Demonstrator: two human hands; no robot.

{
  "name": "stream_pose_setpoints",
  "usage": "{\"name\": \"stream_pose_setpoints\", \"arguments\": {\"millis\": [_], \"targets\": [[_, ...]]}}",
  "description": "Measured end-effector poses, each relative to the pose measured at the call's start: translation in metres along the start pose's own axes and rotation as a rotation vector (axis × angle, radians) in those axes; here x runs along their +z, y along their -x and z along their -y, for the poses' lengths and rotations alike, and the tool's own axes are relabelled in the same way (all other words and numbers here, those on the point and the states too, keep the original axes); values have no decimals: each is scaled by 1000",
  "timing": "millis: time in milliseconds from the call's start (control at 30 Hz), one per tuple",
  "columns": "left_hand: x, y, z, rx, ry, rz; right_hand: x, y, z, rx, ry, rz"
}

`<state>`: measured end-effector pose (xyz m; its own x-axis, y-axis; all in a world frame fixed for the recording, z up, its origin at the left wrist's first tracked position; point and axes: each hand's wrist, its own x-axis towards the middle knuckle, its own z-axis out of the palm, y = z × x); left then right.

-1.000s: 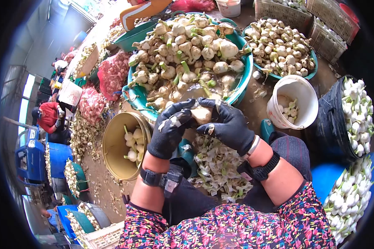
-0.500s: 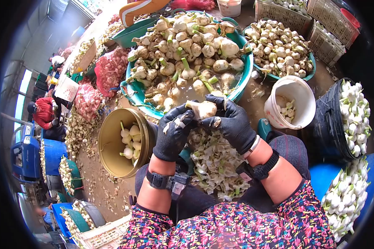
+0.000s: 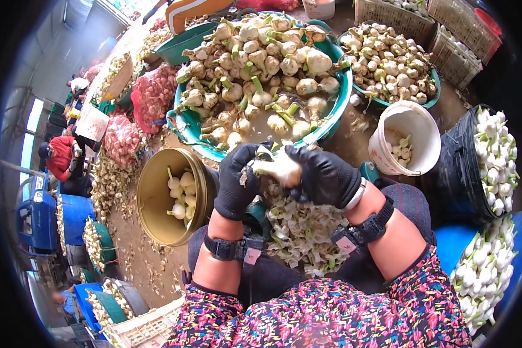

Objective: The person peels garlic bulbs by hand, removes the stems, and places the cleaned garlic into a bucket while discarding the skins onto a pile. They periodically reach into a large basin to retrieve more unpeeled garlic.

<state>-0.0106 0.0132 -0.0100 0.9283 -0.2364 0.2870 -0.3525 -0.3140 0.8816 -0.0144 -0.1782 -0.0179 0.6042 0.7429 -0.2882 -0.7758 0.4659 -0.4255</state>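
Note:
Between my two gloved hands, over my lap, is a whitish garlic bulb (image 3: 285,169) with its stem pointing left. My right hand (image 3: 326,177), in a black glove, is closed around the bulb's right side. My left hand (image 3: 236,182), also in a black glove, is closed at the stem end, with a strip of loose garlic skin (image 3: 264,153) by its fingertips. Some skin scraps stick to the left glove. Just beyond my hands stands a big teal tub (image 3: 346,104) of unpeeled garlic bulbs (image 3: 255,49) with some water. Below lies a heap of peeled skins (image 3: 304,235).
On the left a tan bucket (image 3: 148,200) holds several peeled bulbs; a white bucket (image 3: 380,148) on the right holds a few more. Black tub (image 3: 455,168) and blue tub (image 3: 446,246) stand far right. A co-worker in red (image 3: 61,156) sits at far left, near mesh sacks (image 3: 155,95).
The bulb has turned and come slightly lower, its stem more exposed. My right hand has rolled over and grips its right side; my left hand has shifted to the stem end.

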Motion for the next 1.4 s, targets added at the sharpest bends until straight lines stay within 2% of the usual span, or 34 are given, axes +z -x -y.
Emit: {"name": "stream_pose_setpoints", "arguments": {"millis": [33,67,133,200,233,267,333,367,400,467,500,567,633,667,733,767,800,867,900,933,1000,1033,1100,1133,1200,1233,1300,1333,1400], "targets": [[-2,-3,-1,155,-312,26,2,2,-3,104,3,41],[5,-3,1,187,-205,-33,3,-1,-11,134,28,10],[6,-2,-1,211,-277,55,3,5,-11,28,49,42],[9,3,-6,-95,79,11,14,12,1,11,-8,-33],[5,8,8,-83,210,39,1,11,5,-19,48,37],[-2,5,2,38,-68,112,0,8,4,-138,91,17],[-12,3,-7,278,-311,267,1,5,6,-246,94,-38],[-5,6,-14,0,-61,185,-2,2,6,-248,92,-38],[0,6,-17,-2,-60,188,-7,-2,4,-248,90,-6],[10,9,-21,-308,630,47,-10,-3,1,-238,88,20],[16,7,-27,-203,407,-14,-10,-3,1,-268,134,-24],[12,7,-20,-205,379,-5,-8,-1,3,-300,183,-62],[11,5,-11,-175,268,-42,-7,3,3,-882,944,-268],[8,3,-7,-279,532,-84,-5,4,2,-1167,1328,-367],[-8,-10,1,502,-600,-42,11,4,-9,-1278,1435,-155],[-7,-2,-15,-55,-290,23,2,5,-19,-897,1661,-52],[-8,-3,-10,-54,-293,20,-3,5,-24,-491,1839,48],[-7,-4,7,519,-774,-60,-3,6,-23,166,1914,77],[6,3,11,41,-143,-158,-1,7,-19,185,1856,-60],[4,4,14,40,-142,-155,3,16,-15,-37,1712,-252],[0,2,14,311,-587,-51,-5,10,-3,-138,1562,-409],[2,2,13,315,-586,-48,-4,12,-1,-249,1296,-387],[10,4,3,181,-554,115,-6,7,-7,-463,771,-295],[16,7,7,-94,7,61,-11,5,-8,-464,767,-299],[13,0,-3,295,-311,138,-11,5,-6,-432,735,-139],[14,0,-11,295,-310,140,-8,12,-4,-383,651,-163],[18,0,-23,-97,69,164,1,21,2,-368,599,-189],[16,-2,-17,-97,72,167,2,24,3,-347,546,-214],[11,-13,-22,310,-261,156,-4,26,7,-333,444,-223]]}}
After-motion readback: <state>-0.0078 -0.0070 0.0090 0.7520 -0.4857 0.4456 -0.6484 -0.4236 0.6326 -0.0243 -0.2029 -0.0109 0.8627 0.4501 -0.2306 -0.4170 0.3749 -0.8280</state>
